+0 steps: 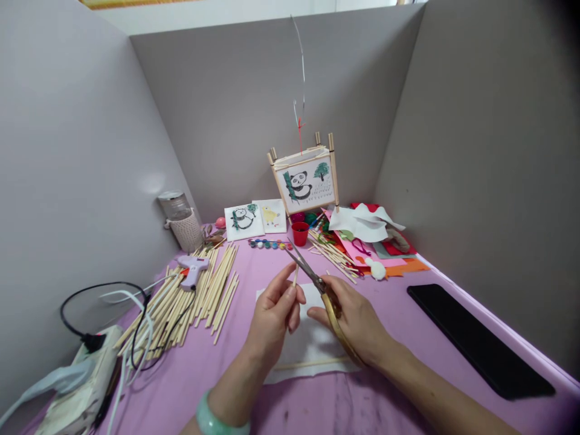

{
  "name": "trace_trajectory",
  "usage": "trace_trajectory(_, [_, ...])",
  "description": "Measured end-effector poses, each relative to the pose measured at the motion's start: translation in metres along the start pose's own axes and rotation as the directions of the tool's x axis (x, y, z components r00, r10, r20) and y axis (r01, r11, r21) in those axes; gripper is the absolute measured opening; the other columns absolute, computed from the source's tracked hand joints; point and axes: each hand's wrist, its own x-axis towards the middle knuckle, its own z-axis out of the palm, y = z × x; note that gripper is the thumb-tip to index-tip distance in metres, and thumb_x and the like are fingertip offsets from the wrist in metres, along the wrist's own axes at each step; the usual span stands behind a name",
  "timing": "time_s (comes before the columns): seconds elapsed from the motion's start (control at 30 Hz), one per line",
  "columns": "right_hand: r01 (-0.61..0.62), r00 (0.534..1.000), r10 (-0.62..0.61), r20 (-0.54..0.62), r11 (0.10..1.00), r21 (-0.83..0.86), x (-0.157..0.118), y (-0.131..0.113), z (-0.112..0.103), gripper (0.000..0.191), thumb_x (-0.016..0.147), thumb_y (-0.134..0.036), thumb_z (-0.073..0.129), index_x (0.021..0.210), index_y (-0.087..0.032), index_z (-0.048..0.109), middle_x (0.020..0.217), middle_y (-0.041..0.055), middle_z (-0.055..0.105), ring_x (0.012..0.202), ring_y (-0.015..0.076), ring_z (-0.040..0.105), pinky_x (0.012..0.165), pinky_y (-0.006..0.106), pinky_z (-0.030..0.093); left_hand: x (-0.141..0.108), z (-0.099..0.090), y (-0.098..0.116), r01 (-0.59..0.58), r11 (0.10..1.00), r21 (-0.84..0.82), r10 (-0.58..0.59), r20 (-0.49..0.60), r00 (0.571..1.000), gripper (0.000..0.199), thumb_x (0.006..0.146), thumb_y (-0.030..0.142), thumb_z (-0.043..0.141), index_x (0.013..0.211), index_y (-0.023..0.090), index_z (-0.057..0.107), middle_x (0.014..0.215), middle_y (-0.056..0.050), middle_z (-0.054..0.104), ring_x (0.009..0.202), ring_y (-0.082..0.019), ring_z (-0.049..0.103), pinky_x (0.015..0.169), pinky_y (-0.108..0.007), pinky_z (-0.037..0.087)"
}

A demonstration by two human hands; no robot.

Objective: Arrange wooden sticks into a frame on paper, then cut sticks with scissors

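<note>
Above the white sheet (312,338), the left hand (273,307) pinches a thin stick (296,277) nearly upright between thumb and fingers, while the right hand (357,314) grips the scissors (321,284), blades near the stick's upper end; contact is unclear. A clean cut probably wants a firm pinch, fingertips clear, blades square across.

Hands (274,308): we count two
Scissors (321,285): one pair
Sticks (220,287): dozens — more than we can count
Loose cards (244,222): two
Frame (308,183): one
Glue gun (193,269): one
Cup (299,235): one
Bottle (186,228): one
Bracelet (220,418): one
Power strip (78,400): one
</note>
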Motion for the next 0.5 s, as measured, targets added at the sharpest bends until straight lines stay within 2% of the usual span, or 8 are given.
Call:
trace_trajectory(0.1, [-0.044,0.997,0.035,0.073,0.991,0.127,0.0001,-0.0020,-0.0010,0.038,0.080,-0.048,0.063,0.106,-0.023,0.052,0.074,-0.0016,0.054,0.063,0.0149,0.049,0.059,0.027,0.040,0.0005,-0.0013,-0.0012,-0.007,1.000,0.014,0.006,0.021,1.000,0.048,0.083,0.030,0.063,0.129,0.026,0.052,0.075,0.003,0.056,0.040,-0.001,0.039,0.039,-0.016,0.031])
trace_trajectory(0.17, [-0.082,0.992,0.057,0.117,0.973,0.218,0.0003,-0.0022,-0.0017,0.035,0.081,-0.047,0.062,0.105,-0.022,0.053,0.066,-0.0043,0.048,0.059,0.0130,0.044,0.055,0.024,0.037,0.0012,-0.0017,-0.0022,-0.004,1.000,0.024,0.004,0.022,1.000,0.046,0.082,0.029,0.065,0.127,0.023,0.054,0.079,0.001,0.058,0.042,-0.003,0.044,0.039,-0.017,0.035])
trace_trajectory(0.33, [-0.154,0.981,0.105,0.162,0.930,0.335,0.0008,0.0023,-0.0010,0.038,0.083,-0.045,0.059,0.112,-0.021,0.051,0.069,-0.0046,0.046,0.059,0.0111,0.042,0.054,0.022,0.035,0.0035,-0.0019,-0.0035,0.004,1.000,0.031,-0.004,-0.003,1.000,0.044,0.080,0.028,0.067,0.121,0.018,0.057,0.082,-0.002,0.061,0.044,-0.006,0.050,0.038,-0.019,0.040])
trace_trajectory(0.5, [-0.165,0.978,0.092,0.189,0.892,0.421,0.0002,0.0072,0.0018,0.037,0.083,-0.045,0.058,0.112,-0.022,0.050,0.075,-0.0032,0.049,0.060,0.0110,0.043,0.053,0.022,0.035,0.0036,-0.0033,-0.0029,-0.011,1.000,0.026,0.011,-0.002,1.000,0.044,0.079,0.028,0.068,0.121,0.019,0.058,0.081,-0.001,0.062,0.044,-0.006,0.051,0.037,-0.018,0.040])
